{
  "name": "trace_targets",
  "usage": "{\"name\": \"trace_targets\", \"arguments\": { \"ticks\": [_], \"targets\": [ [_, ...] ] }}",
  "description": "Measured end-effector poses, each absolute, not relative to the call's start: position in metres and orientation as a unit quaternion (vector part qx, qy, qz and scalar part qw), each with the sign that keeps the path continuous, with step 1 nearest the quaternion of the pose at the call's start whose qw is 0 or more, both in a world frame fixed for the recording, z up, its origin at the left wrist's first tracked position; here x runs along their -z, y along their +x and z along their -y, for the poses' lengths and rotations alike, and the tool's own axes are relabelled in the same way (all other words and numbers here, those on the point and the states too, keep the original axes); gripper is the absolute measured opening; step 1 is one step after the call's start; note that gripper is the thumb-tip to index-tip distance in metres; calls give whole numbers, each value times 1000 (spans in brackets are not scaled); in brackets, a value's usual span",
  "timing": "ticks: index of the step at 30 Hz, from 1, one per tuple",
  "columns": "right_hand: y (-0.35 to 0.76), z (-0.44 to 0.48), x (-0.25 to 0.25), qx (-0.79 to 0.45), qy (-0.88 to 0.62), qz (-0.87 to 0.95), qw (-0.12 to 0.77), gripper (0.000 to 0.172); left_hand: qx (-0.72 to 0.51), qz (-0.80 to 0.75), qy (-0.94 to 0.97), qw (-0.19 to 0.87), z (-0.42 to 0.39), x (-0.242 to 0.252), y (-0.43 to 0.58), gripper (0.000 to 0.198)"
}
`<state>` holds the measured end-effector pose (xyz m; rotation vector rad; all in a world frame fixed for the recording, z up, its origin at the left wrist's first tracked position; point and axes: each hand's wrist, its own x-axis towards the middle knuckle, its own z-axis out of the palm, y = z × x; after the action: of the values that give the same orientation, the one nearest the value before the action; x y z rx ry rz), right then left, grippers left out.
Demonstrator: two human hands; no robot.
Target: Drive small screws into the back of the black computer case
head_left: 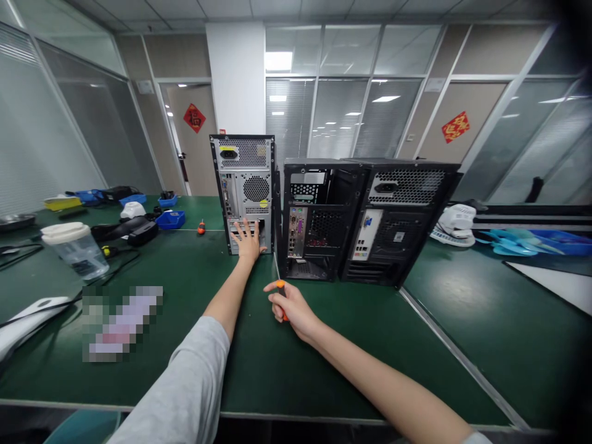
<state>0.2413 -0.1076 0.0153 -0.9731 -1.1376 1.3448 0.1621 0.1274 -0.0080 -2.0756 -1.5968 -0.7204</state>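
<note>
Three computer towers stand with their backs toward me. With fingers spread, my left hand (248, 242) lies against the lower back panel of the silver left tower (256, 188). My right hand (293, 308) is closed around the orange and black handle of a screwdriver (280, 285), whose thin shaft points up and away, near the gap between the left and middle towers. Beside it is the black middle tower (319, 234), with an opening at its top. Right against that one stands another black tower (388, 231). Where exactly the screwdriver's tip is, I cannot tell.
A second small orange and black screwdriver (201, 227) stands on the green table (194, 271). Blue trays (170, 219), a lidded plastic cup (76, 250) and cables are to the left. At right lie a white device (456, 223) and blue items (513, 243).
</note>
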Motion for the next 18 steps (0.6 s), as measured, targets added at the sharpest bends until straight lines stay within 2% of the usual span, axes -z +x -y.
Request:
{"name": "trace_targets", "arguments": {
  "ticks": [2, 5, 8, 11, 14, 18],
  "targets": [
    [245, 99, -21, -546, -432, 510, 505, 17, 261, 575, -746, 212, -129, 8, 163, 100],
    [250, 83, -32, -463, -492, 595, 436, 28, 255, 578, -748, 204, -128, 5, 163, 100],
    [254, 70, -48, -197, -547, 731, 356, 31, 253, 579, -752, 190, -125, 2, 164, 94],
    [256, 61, -63, 22, -574, 791, 212, 39, 255, 583, -751, 180, -124, 1, 164, 80],
    [256, 54, -75, 118, -600, 782, 120, 42, 257, 581, -751, 181, -128, 4, 164, 77],
    [259, 45, -82, 184, -612, 766, 72, 44, 266, 581, -741, 206, -136, 9, 165, 75]
  ]
}}
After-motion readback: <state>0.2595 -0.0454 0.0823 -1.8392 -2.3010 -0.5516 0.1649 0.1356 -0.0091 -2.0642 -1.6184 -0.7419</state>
